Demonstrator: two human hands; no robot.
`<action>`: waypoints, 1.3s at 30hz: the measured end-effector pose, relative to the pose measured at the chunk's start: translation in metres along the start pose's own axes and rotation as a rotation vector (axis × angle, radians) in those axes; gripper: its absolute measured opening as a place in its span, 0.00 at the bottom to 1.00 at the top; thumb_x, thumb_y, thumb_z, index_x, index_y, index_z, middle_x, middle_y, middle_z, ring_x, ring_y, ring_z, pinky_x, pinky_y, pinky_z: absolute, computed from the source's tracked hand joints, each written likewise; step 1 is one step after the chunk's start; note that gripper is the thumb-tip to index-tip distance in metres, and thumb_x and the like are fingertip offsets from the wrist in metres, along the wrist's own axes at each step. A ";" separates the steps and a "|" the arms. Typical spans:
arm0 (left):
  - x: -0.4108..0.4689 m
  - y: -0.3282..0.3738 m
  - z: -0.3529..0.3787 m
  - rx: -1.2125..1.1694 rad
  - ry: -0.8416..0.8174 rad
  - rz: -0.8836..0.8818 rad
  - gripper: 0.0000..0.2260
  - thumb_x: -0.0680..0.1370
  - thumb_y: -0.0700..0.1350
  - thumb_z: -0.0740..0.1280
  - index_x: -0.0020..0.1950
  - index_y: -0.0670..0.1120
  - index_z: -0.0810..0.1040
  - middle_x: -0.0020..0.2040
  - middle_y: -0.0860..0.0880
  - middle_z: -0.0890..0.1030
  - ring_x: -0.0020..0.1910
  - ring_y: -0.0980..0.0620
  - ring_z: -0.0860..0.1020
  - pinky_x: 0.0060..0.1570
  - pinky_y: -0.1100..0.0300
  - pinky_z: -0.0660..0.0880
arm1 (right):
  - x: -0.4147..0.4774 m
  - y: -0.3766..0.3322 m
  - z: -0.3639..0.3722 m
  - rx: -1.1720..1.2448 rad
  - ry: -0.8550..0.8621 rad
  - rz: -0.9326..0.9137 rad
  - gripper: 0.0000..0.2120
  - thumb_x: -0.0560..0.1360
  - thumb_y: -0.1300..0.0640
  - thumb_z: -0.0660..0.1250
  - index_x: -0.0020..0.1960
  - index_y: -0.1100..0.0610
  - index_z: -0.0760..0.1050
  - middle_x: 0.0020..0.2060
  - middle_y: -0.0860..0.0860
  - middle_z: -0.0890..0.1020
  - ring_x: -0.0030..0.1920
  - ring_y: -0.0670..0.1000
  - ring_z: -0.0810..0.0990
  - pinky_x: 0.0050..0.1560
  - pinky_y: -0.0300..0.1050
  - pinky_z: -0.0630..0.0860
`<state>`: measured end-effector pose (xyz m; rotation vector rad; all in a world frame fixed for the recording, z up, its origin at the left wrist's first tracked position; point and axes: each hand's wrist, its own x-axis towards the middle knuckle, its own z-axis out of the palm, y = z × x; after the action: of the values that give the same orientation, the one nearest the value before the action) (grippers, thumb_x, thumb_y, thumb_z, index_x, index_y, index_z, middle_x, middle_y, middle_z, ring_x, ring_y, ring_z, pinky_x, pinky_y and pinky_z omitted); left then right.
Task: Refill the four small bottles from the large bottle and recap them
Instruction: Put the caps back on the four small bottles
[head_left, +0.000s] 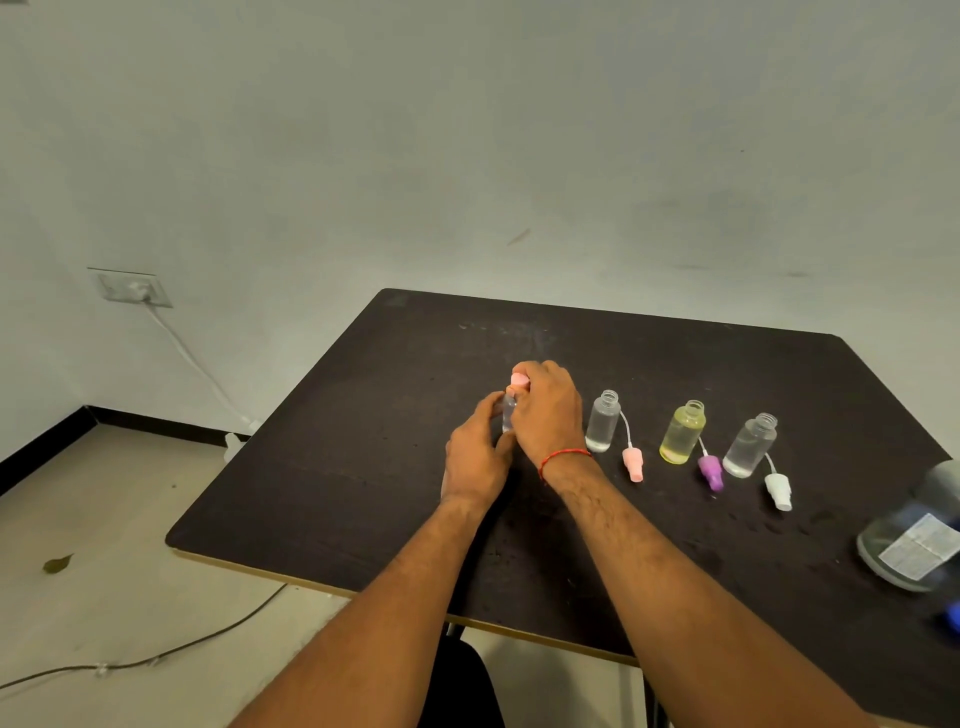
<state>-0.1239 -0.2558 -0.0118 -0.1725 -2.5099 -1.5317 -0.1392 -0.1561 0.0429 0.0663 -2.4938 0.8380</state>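
Nearest: dark chair seat (460, 686) under the table's near edge, between the two forearms. Dark table (337, 467), scuffed top.

Far to the right of the fingers, at the frame edge: large bottle (911, 543), clear with a white label, blurred. Cannot tell if it is upright or lying. A blue object (953, 617) sits nearer than it, cut off by the edge.

Left hand (475, 457): fingers curled round the body of the held small bottle (508, 415), thumb on the near side. Bottle is clear, mostly hidden between the hands, base down by the table.

Right hand (548, 415): fingers closed over the pink cap (519, 382) on top of that bottle, gripping it from above. Red thread bracelet (563, 458) on that wrist.

Right of the right fingers, a row of three uncapped bottles, all upright:
- just beside the knuckles, first clear bottle (602, 422), low liquid level; pink sprayer (632, 464) lies on the table nearer than it, with a white tube.
- further right, yellow bottle (682, 432), yellow liquid; purple sprayer (710, 473) lies by its base.
- furthest right, second clear bottle (750, 446); white sprayer (778, 491) lies by its base.

Left of the fingers, off the table: a leaf (56, 564) and a dark cable (182, 647) on the floor.

Farthest: wall socket (136, 288) with a white cord hanging down, and a plain wall.
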 end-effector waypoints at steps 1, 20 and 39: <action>0.001 -0.001 0.001 0.015 0.004 0.002 0.21 0.81 0.44 0.69 0.74 0.51 0.72 0.67 0.54 0.80 0.66 0.56 0.77 0.70 0.53 0.74 | 0.001 0.002 0.000 0.001 0.003 0.001 0.09 0.74 0.66 0.65 0.53 0.60 0.79 0.47 0.55 0.78 0.51 0.55 0.75 0.48 0.45 0.72; -0.001 -0.004 0.003 -0.023 0.180 0.036 0.14 0.78 0.46 0.72 0.62 0.51 0.76 0.59 0.55 0.80 0.60 0.58 0.78 0.58 0.58 0.77 | -0.040 0.024 -0.030 0.150 0.121 -0.062 0.16 0.75 0.60 0.70 0.62 0.57 0.76 0.54 0.51 0.77 0.50 0.47 0.76 0.52 0.42 0.76; -0.027 0.035 0.047 0.104 0.063 0.272 0.11 0.77 0.49 0.73 0.57 0.49 0.80 0.54 0.58 0.81 0.52 0.64 0.77 0.53 0.69 0.73 | -0.074 0.112 -0.068 0.044 0.140 0.236 0.12 0.69 0.52 0.75 0.48 0.55 0.76 0.38 0.47 0.77 0.40 0.47 0.76 0.44 0.43 0.74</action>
<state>-0.0955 -0.1974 -0.0083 -0.4233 -2.3928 -1.2786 -0.0668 -0.0343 -0.0076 -0.2672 -2.3803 0.9579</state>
